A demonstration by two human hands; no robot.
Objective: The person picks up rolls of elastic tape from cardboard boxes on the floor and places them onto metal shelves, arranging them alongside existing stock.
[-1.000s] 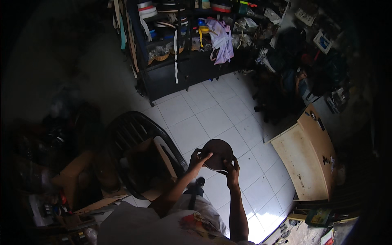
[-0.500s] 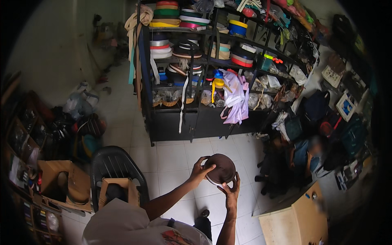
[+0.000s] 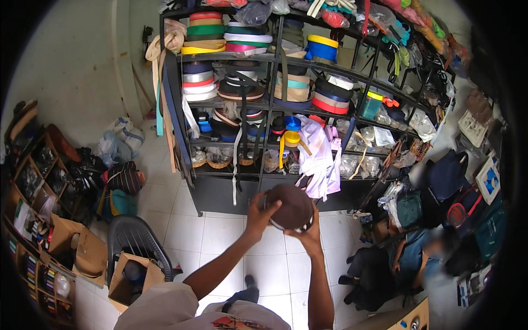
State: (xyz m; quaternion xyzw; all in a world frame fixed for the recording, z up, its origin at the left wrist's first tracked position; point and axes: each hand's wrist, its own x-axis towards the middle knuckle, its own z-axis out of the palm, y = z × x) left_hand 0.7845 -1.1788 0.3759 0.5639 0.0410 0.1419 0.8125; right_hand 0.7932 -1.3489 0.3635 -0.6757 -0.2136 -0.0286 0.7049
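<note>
White tiles are covering the room's floor [image 3: 220,234], and a black shelving rack [image 3: 223,192] is standing across it, holding stacked webbing rolls [image 3: 202,83]. A black plastic chair [image 3: 131,235] is sitting at left, supporting an open cardboard box [image 3: 116,286]. Held above the floor, before the rack, a dark brown roll [image 3: 289,204] is resting between both hands: the left hand [image 3: 257,217] is grasping its left side, thumb on top; the right hand [image 3: 308,235] is gripping its lower right edge.
</note>
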